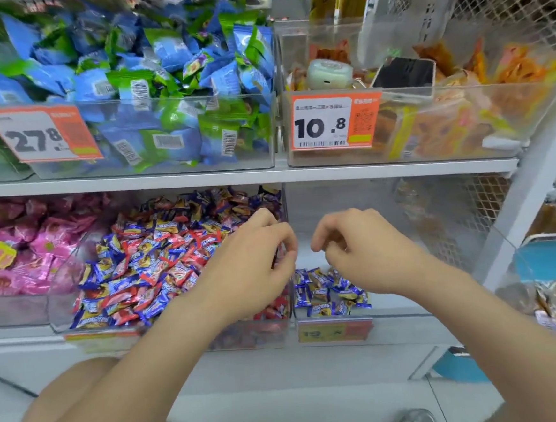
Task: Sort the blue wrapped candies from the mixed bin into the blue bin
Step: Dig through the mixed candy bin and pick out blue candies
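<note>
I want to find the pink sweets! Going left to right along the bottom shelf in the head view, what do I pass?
Pink candies → pile of red and blue candies → left hand → right hand → wire mesh panel.

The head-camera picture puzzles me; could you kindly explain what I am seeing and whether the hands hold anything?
It comes from a camera worn on a person's head, looking down at two bare hands; there is no robot. The left hand is over a clear plastic bin of mixed red and blue wrapped candies. The right hand is above the neighbouring clear bin, where a small pile of blue wrapped candies lies. Both hands' fingers are curled; whether they grip a candy is unclear.
</note>
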Demonstrator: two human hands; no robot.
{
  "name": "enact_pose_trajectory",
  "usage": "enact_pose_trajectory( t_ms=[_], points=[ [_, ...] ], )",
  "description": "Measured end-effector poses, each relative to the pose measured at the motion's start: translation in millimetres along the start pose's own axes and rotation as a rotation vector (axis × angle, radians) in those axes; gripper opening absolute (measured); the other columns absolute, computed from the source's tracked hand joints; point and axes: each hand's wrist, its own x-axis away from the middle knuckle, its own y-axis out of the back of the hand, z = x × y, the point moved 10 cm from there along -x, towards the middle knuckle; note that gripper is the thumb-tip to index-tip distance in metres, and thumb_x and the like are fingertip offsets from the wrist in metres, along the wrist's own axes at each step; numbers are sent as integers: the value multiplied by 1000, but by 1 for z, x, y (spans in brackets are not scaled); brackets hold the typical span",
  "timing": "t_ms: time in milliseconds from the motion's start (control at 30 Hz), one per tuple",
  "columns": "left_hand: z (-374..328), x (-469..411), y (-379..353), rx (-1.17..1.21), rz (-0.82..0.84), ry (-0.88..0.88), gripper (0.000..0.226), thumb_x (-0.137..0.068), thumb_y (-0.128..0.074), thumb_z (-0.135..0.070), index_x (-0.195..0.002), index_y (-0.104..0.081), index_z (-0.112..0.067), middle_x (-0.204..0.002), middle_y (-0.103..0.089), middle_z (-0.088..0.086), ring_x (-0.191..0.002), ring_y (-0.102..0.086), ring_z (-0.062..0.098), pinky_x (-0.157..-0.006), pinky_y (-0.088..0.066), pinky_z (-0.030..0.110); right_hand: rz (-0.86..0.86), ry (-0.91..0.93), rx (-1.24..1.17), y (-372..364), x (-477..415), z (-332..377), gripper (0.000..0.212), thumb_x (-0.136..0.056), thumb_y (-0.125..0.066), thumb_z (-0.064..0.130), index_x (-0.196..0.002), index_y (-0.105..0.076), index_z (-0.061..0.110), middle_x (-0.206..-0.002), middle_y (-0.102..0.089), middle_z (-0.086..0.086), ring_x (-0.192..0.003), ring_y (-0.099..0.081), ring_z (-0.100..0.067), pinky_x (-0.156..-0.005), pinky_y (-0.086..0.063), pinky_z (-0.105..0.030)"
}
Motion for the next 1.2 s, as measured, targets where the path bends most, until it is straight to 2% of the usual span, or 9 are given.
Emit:
enact_pose_trajectory(
  t_ms=[133, 267, 300, 367, 500, 633, 867, 1067, 1200],
  points=[
    [45, 23, 27, -154, 110, 125, 16, -94, -57, -26, -83, -51, -35, -90, -46, -7, -86, -54, 18, -78, -50, 43, -47, 193, -76, -20, -8, 75, 30, -83, -53, 3, -86, -69, 27, -76, -60, 17, -70, -54, 4, -65, -39, -10],
    [108, 53, 48, -417, 267, 355, 44, -82, -58, 5, -106, -48, -30, -107, -37, -2, -101, -41, 24, -77, -40, 39, 130, 340, 67, -64, -21, 121, 6, -86, -73, 27, -89, -68, 28, -73, -66, 12, -72, -58, -6, -75, -55, -34],
    [121, 61, 52, -397, 299, 385, 47, -79, -58, 8, -106, -48, -30, -107, -36, -3, -101, -40, 22, -76, -38, 38, 174, 347, 113, -71, -25, 127, 17, -83, -80, 38, -86, -66, 28, -73, -65, 13, -72, -57, -6, -74, -55, -35],
    [138, 72, 58, -278, 329, 401, 41, -79, -64, 0, -100, -49, -32, -104, -41, -6, -98, -46, 19, -75, -41, 35, 232, 354, 168, -82, -33, 136, 32, -76, -88, 47, -84, -65, 26, -72, -62, 14, -71, -55, -3, -71, -55, -35],
    [151, 87, 61, -222, 326, 394, 43, -70, -88, -45, -93, -55, -31, -91, -57, -10, -84, -56, 11, -72, -52, 35, 216, 365, 281, -93, -50, 143, 40, -70, -93, 49, -88, -67, 25, -79, -64, 13, -82, -59, -12, -70, -54, -34],
    [160, 87, 51, -229, 344, 379, 55, -61, -94, -52, -104, -64, -34, -92, -61, -13, -87, -59, 9, -78, -57, 39, 178, 285, 516, -108, -63, 134, 60, -62, -94, 59, -102, -65, 25, -94, -64, 0, -87, -64, -29, -74, -54, -39],
    [162, 79, 51, -126, 317, 329, 41, -68, -97, -39, -102, -76, -33, -102, -69, -15, -91, -63, 7, -81, -55, 33, 2, 234, 266, -91, -71, 117, 31, -87, -81, 32, -115, -67, 36, -98, -69, 9, -101, -64, -21, -74, -51, -36],
    [151, 68, 52, -107, 219, 244, 20, -90, -77, -21, -98, -65, -34, -108, -42, -12, -83, -55, 8, -81, -51, 37, 131, 250, 228, -97, -67, 106, 70, -87, -85, 26, -147, -48, 29, -129, -60, -3, -117, -59, -27, -94, -51, -41],
    [146, 70, 56, -32, 188, 267, 26, -93, -57, -9, -105, -53, -31, -113, -32, -7, -74, -57, 20, -77, -53, 48, 124, 265, 237, -94, -62, 106, 90, -85, -75, 3, -157, -31, 36, -124, -52, -5, -111, -55, -29, -84, -49, -41]
  ],
)
